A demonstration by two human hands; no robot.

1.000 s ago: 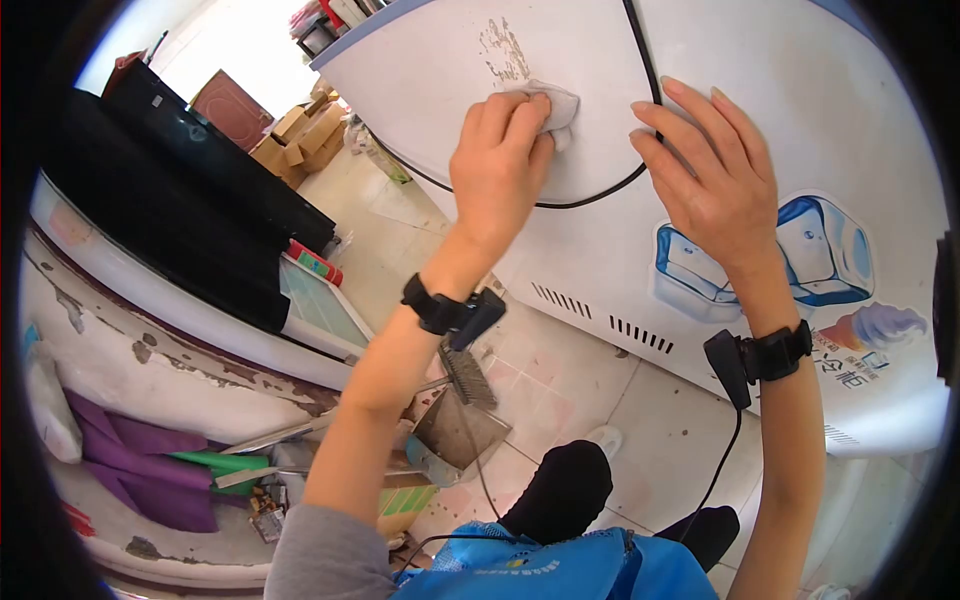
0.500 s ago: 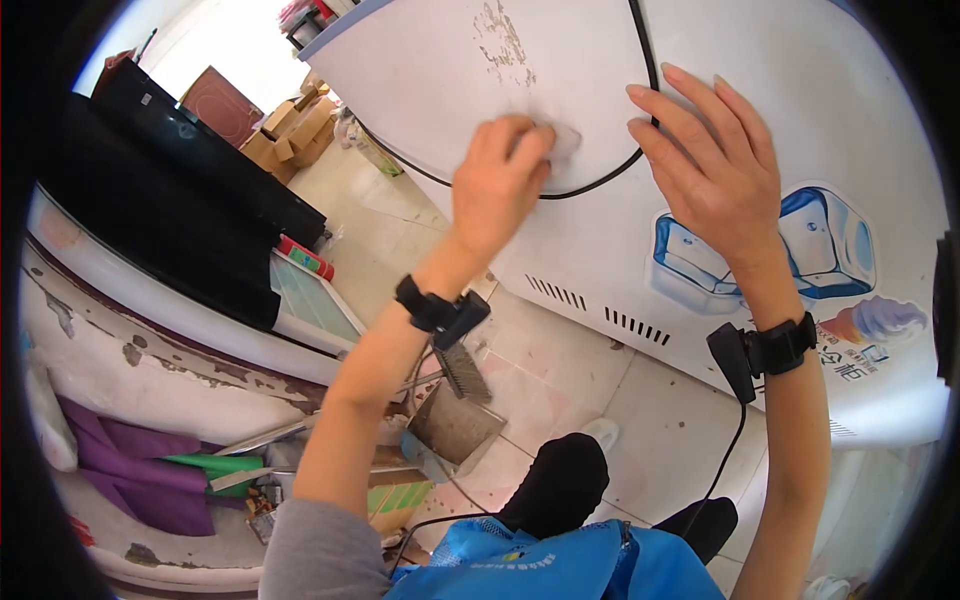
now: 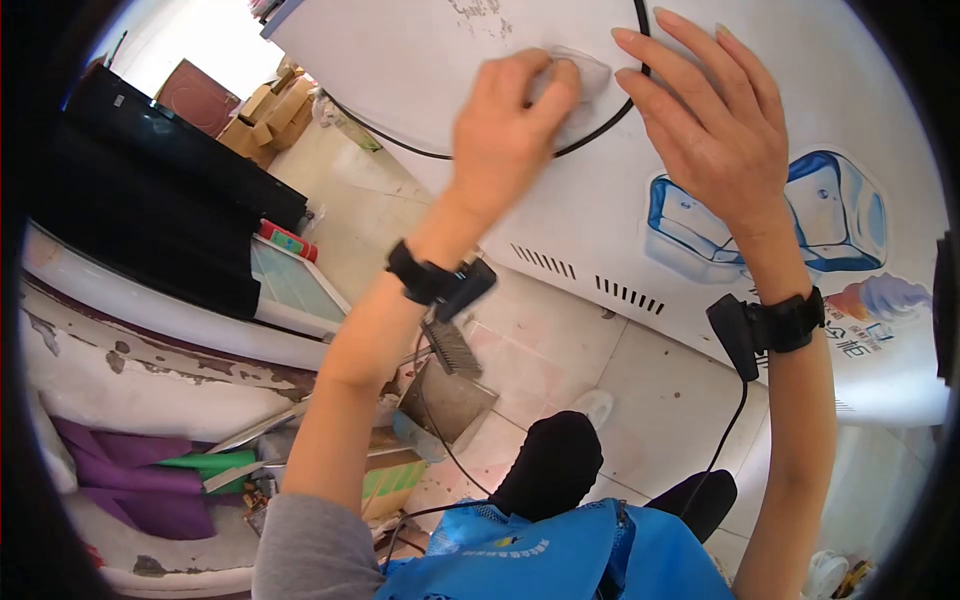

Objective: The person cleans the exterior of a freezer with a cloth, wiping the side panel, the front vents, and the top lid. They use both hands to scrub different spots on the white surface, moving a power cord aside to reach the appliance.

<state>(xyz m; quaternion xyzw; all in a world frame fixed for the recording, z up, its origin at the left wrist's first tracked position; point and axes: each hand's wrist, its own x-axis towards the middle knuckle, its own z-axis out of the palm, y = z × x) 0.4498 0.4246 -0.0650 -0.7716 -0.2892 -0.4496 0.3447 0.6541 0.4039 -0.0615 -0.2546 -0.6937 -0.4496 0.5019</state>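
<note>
My left hand (image 3: pixel 505 130) is closed around a crumpled white wipe (image 3: pixel 592 78), pressed against the side of a white chest freezer (image 3: pixel 585 215). Fingers spread, my right hand (image 3: pixel 715 140) lies flat on the same panel and holds nothing. Between the two hands a black cable (image 3: pixel 607 124) curves down across the panel; my right fingertips are right beside it. Higher up, a patch of scraped residue (image 3: pixel 482 16) marks the white surface. An ice-cube picture (image 3: pixel 835 215) is partly covered by my right wrist.
Below stand a dustpan (image 3: pixel 447 400) and a brush (image 3: pixel 452 345) on the tiled floor. Cardboard boxes (image 3: pixel 268 118) sit at the back left, near a black panel (image 3: pixel 160 190). Purple cloth (image 3: pixel 130 470) lies at lower left. A thin cord hangs from my right wrist strap (image 3: pixel 785 322).
My left hand has moved up and slightly right with the wipe, which now shows more clearly. The view has shifted, so the freezer sits higher. My right hand stays spread on the panel.
</note>
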